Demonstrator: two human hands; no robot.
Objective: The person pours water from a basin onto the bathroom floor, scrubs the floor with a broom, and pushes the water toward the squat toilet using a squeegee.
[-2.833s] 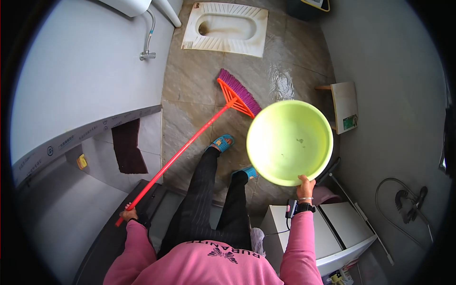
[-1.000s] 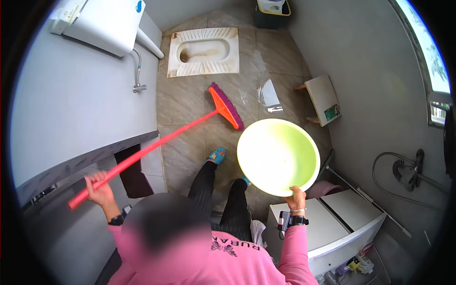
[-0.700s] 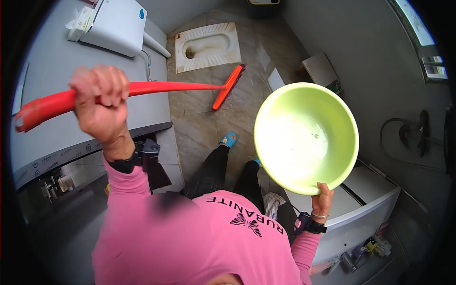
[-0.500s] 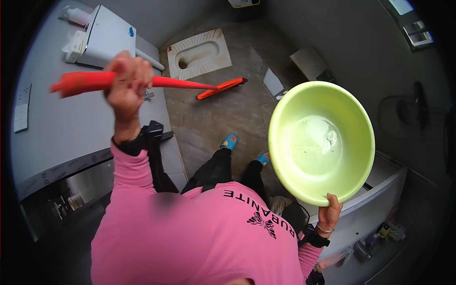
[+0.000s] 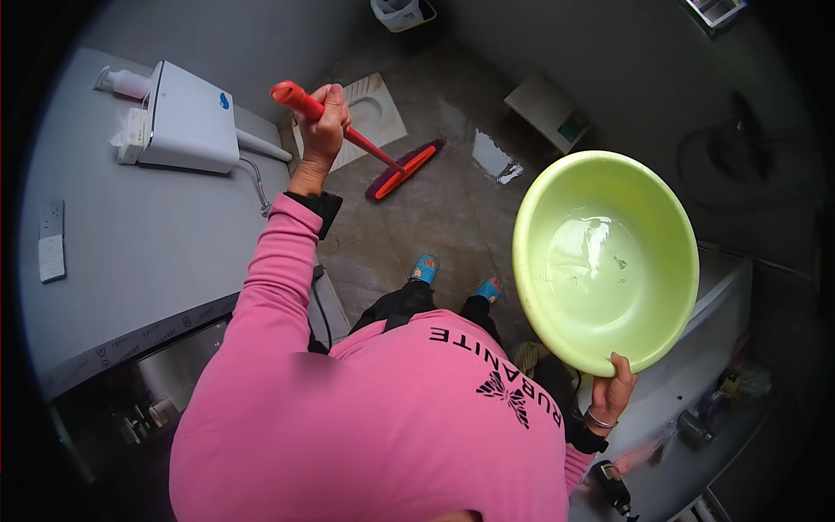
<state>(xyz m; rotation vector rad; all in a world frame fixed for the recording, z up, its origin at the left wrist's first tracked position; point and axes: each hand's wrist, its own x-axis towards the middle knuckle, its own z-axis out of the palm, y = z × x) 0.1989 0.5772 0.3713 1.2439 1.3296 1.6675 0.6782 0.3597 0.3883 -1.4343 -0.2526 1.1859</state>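
My left hand [image 5: 323, 130] is wrapped round the upper handle of a red broom [image 5: 369, 148], held out in front of me. The broom slants down to the floor, its head of dark bristles resting near the squat toilet [image 5: 383, 104]. In my right hand [image 5: 614, 390] is a large light-green plastic basin [image 5: 557, 326], gripped by its near rim. The basin tilts so that its inside faces me, with a shiny wet-looking bottom and a small dark mark. My right fingers behind the rim are partly hidden.
A white water tank [image 5: 191, 117] with a pump bottle [image 5: 126, 83] beside it is at the left wall. A bin [image 5: 404, 13] stands at the far wall. Right of the toilet, a puddle [image 5: 496, 158] lies before a pale box-like stool [image 5: 539, 109]. My feet wear blue clogs [image 5: 424, 268].
My left hand has moved right and forward, turning the broom from nearly level to steeper. Its head has shifted slightly down. The basin has moved a little right in view.
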